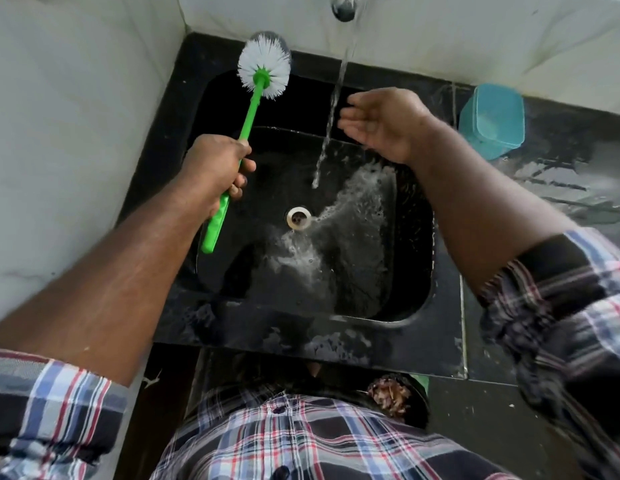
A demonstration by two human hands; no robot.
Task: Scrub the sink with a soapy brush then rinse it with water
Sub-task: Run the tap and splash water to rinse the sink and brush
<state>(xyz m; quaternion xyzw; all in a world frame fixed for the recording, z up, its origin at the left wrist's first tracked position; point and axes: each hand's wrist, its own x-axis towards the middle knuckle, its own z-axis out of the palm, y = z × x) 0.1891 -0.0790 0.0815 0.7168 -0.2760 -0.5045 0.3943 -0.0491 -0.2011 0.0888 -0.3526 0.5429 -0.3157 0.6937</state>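
At the bottom of the frame a plaid shirt [301, 434] fills the foreground, its sleeves rolled back on both forearms. Just above it runs the wet front rim of the black sink [253, 327], flecked with foam. In the middle of the frame the basin floor shows a white drain ring [298, 218] with frothy water spreading around it to the right and below. Left of centre, the left hand [216, 168] is wrapped tight round the green handle of the brush [253, 109], which slants up so its white bristle head sits over the sink's upper left corner, near the wall. Right of centre, the right hand [384, 121] is cupped and loose, fingers apart, gripping nothing, just beside the water stream [331, 109]. That stream falls from the chrome tap [345, 6] at the top edge. On the wet black counter at the upper right stands a teal container [492, 121].
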